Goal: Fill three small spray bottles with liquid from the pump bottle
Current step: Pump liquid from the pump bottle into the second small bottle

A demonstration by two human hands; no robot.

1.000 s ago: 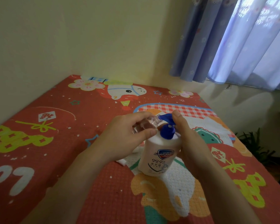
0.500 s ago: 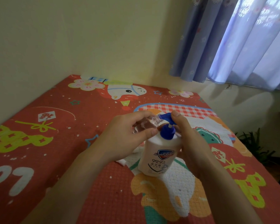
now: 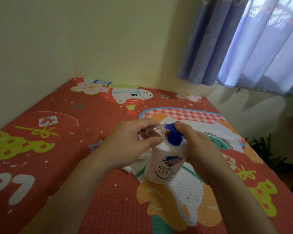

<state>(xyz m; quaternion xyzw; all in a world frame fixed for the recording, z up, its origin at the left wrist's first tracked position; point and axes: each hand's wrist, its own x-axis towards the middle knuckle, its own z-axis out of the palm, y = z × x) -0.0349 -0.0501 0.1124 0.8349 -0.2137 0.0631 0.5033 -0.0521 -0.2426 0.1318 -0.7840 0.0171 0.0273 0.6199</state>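
Left hand: left hand [image 3: 125,146], centre-left of the frame, curls round a small clear spray bottle [image 3: 149,133] and holds it tipped on its side, neck toward the blue nozzle.
Spray bottle: its open mouth sits right at the spout tip, just above centre; some clear liquid seems to lie inside, though the level is hard to read. Keep the mouth tight under the spout and the bottle tilted no further, or liquid may run back out.
Pump bottle: white pump bottle [image 3: 166,162] stands upright at centre on the red patterned mat [image 3: 57,149] covering the table; its blue pump head [image 3: 173,135] looks pressed low.
Right hand: right hand [image 3: 200,149], right of centre, has a fingertip on top of the pump head and the remaining fingers wrapped round the bottle's shoulder. Short, slow presses would suit so narrow a neck; let the head rise fully between strokes.
Other bottles: not visible; a small white item at the bottle's base is mostly hidden.
Change: against the earlier frames the pump head sits lower and the fingertip is further down; the left hand's hold and the bottle's place match.
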